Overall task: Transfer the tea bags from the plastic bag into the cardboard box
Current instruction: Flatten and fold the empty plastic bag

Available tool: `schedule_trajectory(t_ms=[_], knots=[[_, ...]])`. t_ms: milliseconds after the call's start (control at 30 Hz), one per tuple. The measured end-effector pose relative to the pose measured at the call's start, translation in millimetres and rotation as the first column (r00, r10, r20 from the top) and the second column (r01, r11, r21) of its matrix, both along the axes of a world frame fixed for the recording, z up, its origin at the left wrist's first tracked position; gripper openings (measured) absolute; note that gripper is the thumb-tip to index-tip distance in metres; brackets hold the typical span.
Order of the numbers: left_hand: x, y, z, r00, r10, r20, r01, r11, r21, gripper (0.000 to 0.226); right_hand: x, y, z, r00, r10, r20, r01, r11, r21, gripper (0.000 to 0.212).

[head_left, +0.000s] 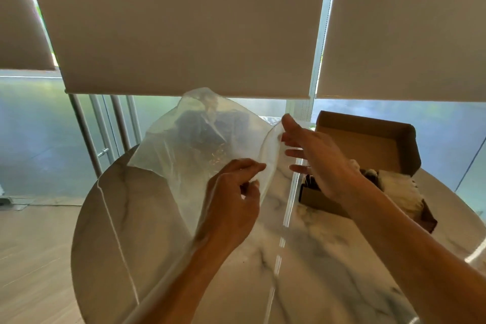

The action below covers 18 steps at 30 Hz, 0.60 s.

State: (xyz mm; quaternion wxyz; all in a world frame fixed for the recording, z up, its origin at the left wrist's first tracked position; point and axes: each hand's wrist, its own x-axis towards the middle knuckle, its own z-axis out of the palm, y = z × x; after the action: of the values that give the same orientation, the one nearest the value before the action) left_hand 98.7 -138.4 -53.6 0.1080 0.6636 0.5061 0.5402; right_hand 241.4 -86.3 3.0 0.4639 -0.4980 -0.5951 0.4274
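A clear plastic bag (189, 139) is held up above the round marble table (147, 218), its mouth turned toward me. My left hand (231, 200) pinches the near rim of the bag's mouth. My right hand (315, 155) has straight, spread fingers at the bag's far rim, with the thumb up against the plastic. Dark shapes show through the bag; whether they lie inside it I cannot tell. An open cardboard box (368, 139) stands at the right of the table with its lid up. White tea bags (399, 189) are piled inside it, partly hidden by my right forearm.
Roller blinds (184, 23) hang over the windows behind the table. Metal railing posts (86, 129) stand at the left beyond the table's edge. Wooden floor (34, 258) lies to the left of the table.
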Motion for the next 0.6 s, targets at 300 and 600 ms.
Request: schedule_trajectory(t_ms=[300, 600], knots=[[-17.1, -11.5, 23.8, 0.947, -0.320, -0.040, 0.316, 0.945, -0.084, 0.019, -4.4, 14.3, -2.9, 0.949, -0.293, -0.117, 0.308, 0.940, 0.145, 0.023], [-129.6, 34.2, 105.9, 0.932, 0.288, 0.222, -0.252, 0.952, -0.175, 0.035, 14.0, 8.9, -5.2, 0.942, -0.190, -0.278, 0.254, 0.943, 0.214, 0.032]])
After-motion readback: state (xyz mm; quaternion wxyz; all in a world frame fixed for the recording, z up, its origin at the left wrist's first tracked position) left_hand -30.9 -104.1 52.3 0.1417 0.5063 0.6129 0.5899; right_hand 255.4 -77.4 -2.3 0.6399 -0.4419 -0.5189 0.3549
